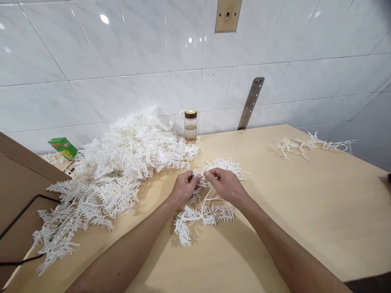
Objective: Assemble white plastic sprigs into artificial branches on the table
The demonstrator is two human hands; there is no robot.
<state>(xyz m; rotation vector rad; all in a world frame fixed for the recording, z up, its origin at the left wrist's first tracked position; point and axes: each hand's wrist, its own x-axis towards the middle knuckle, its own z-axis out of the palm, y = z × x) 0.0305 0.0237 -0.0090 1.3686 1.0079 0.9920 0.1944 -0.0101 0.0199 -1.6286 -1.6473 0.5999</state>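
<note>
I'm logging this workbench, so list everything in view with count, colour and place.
Heap of branched pieces: too tangled to count, white, left
Bunch: one, white, beyond the hands
Branched piece: count unclear, white, nearer than the hands
Sprig: one, white, at the left fingertips
Thin stems: several, white, far right
Bottle: one, clear with dark-and-yellow lid, by the wall
Carton: one, green, far left
Panel: one, brown, left edge
Rods: black, left edge
Bracket: one, metallic, against wall
Plate: one, tan, on wall
Tiled wall: white-grey, behind
Table: one, light wood, below
Left hand, right hand: bare, centre
</note>
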